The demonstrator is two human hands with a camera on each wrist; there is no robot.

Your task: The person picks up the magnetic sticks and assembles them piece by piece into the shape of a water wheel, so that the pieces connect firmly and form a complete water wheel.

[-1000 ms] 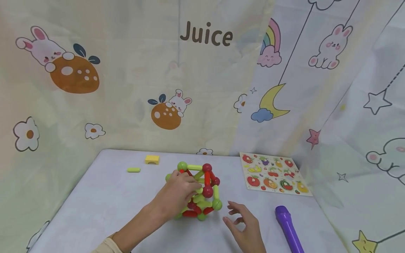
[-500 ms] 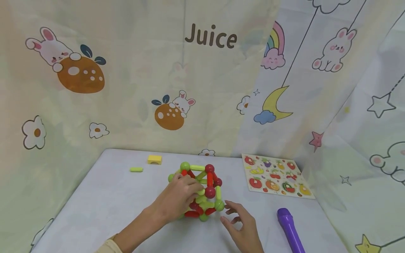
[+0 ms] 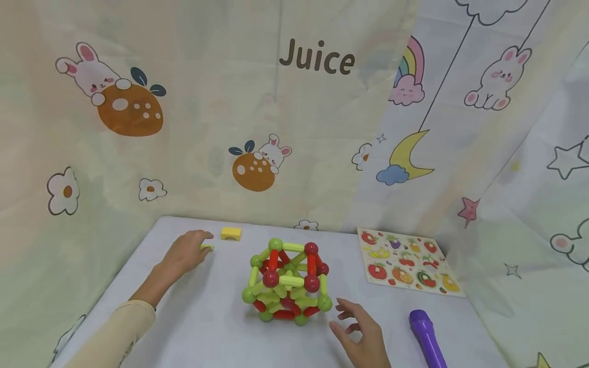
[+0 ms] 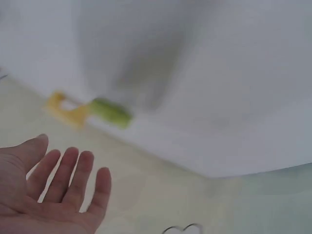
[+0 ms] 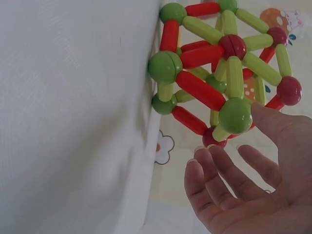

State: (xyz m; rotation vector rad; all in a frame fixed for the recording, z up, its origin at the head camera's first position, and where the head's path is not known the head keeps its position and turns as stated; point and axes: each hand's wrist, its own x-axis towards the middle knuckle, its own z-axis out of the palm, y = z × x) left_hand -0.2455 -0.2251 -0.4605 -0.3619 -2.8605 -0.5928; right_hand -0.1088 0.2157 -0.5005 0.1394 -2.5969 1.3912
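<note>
A framework of red and green magnetic rods and balls [image 3: 271,279] stands on the table, with neither hand holding it. My left hand [image 3: 186,253] hovers over a loose light-green magnetic rod [image 3: 208,247] at the back left, partly covering it in the head view. The left wrist view shows that hand [image 4: 63,190] with loose, spread fingers, apart from the blurred green rod [image 4: 111,113]. To the right of the framework is my right hand [image 3: 361,332], fingers loosely bent and holding nothing. Its thumb lies close to a green ball [image 5: 236,116] in the right wrist view; contact is unclear.
Just behind the loose rod sits a yellow arch block [image 3: 231,233]. A fruit picture board [image 3: 405,260] lies at the back right, and a purple toy microphone [image 3: 427,337] at the front right. A printed cloth [image 3: 193,128] hangs behind the white table [image 3: 198,327].
My left hand has left the framework and moved back and left to the loose green rod. My right hand stays beside the framework. The head view has shifted slightly.
</note>
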